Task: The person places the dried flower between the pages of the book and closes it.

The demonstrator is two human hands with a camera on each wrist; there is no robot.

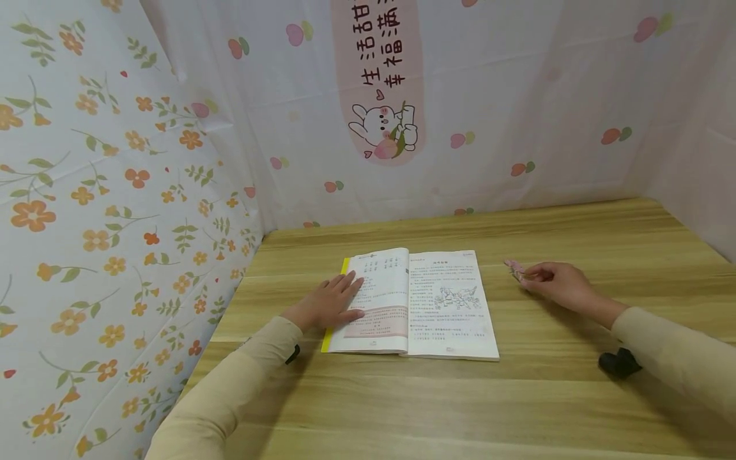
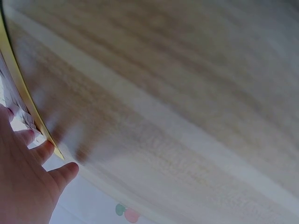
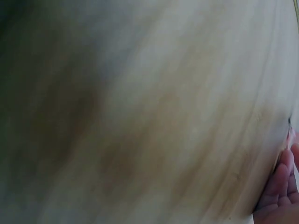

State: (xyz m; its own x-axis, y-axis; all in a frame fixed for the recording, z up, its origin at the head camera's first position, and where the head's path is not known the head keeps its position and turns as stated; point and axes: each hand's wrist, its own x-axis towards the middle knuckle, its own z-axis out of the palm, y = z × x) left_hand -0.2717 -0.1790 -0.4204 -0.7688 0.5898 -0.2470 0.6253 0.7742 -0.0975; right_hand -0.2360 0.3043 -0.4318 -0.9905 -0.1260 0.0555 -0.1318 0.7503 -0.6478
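An open book (image 1: 448,332) lies on the wooden table, printed text on both pages and a line drawing on the right one. My left hand (image 1: 330,301) rests on its left page with fingers spread, over the yellow cover edge; the left wrist view shows the fingers along that edge. Right of the book, my right hand (image 1: 558,284) pinches a small pink, patterned bookmark-like strip (image 1: 513,266) between thumb and fingers, low over the table. The fingers hide part of the strip. In the right wrist view only part of that hand (image 3: 282,182) appears, at the right edge.
The wood-grain table (image 1: 414,409) stretches around the book. A white cloth with fruit prints (image 1: 489,96) hangs behind it, and a flowered cloth (image 1: 115,223) hangs at the left. Black wrist-worn pieces (image 1: 620,363) show by the sleeves.
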